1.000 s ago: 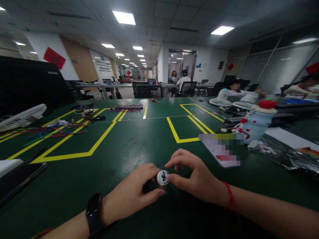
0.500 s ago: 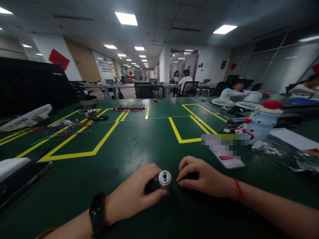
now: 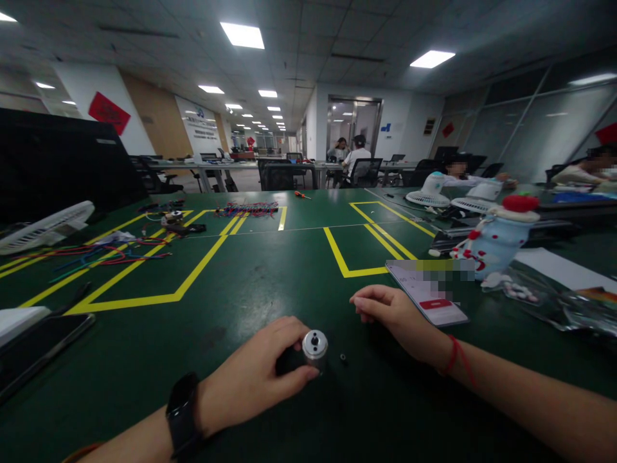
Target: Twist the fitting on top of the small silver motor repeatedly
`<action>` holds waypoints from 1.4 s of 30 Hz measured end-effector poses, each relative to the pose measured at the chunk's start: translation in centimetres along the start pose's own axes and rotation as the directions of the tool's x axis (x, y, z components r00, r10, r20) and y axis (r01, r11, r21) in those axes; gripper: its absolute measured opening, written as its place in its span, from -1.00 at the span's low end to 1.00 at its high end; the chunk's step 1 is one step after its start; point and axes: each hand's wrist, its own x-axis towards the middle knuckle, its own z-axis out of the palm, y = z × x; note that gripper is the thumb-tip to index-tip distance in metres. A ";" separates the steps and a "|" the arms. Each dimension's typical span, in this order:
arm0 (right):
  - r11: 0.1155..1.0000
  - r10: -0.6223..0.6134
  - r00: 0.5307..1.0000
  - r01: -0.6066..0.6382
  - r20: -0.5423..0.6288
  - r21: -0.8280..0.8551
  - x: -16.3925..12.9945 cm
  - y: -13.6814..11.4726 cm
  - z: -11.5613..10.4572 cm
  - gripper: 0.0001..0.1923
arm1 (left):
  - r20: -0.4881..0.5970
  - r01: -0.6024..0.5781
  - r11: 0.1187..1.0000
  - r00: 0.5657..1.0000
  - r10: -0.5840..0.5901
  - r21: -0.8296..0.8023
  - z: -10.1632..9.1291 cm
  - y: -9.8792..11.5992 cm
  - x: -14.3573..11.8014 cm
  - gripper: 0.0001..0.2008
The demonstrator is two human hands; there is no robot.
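While the left hand (image 3: 255,379) grips a small silver cylindrical motor (image 3: 315,347) low in the centre of the frame, its fingers are wrapped around the dark rear body and the thumb is pressed beneath the silver end cap, which faces the camera. A tiny black part (image 3: 342,357) lies on the green surface (image 3: 270,270) just right of the motor, apart from both hands. The right hand (image 3: 393,312) rests on the surface to the right of centre, fingers loosely curled and holding nothing, beside a phone (image 3: 429,296).
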 end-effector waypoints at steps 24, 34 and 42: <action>0.849 -0.364 0.892 0.436 0.268 -0.299 -1.5 -4.2 4.3 -0.89 | 0.001 -0.022 1.000 1.000 0.022 -0.013 0.3 -0.1 0.2 -0.86; 0.902 -0.329 0.923 0.370 0.198 -0.221 -1.3 -3.1 4.2 -0.88 | 0.000 -0.016 1.000 1.000 0.016 0.006 0.5 -0.2 0.3 -0.88; 0.923 -0.282 0.923 0.336 0.262 -0.190 -1.3 -2.9 4.4 -0.84 | -0.006 -0.019 1.000 1.000 0.019 -0.009 0.5 -0.1 0.3 -0.87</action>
